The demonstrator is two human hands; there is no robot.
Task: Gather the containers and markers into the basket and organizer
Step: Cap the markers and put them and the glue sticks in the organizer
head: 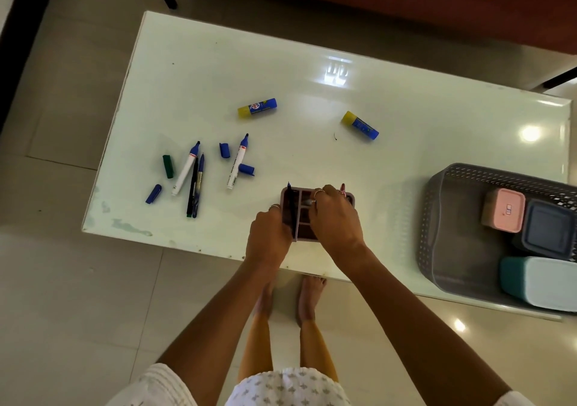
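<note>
basket (443, 218): right side cut off by frame's right edge, mid-right
teal container (537, 283): partly out of frame
organizer (298, 218): near and right compartments hidden under both hands
right hand (335, 218): fingertips hidden, grip unclear

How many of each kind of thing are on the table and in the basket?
Glue sticks: 2
Loose caps: 4
Markers and pens lying on the table: 4
Pen in the organizer: 1
Containers in the basket: 3
Total: 14
</note>
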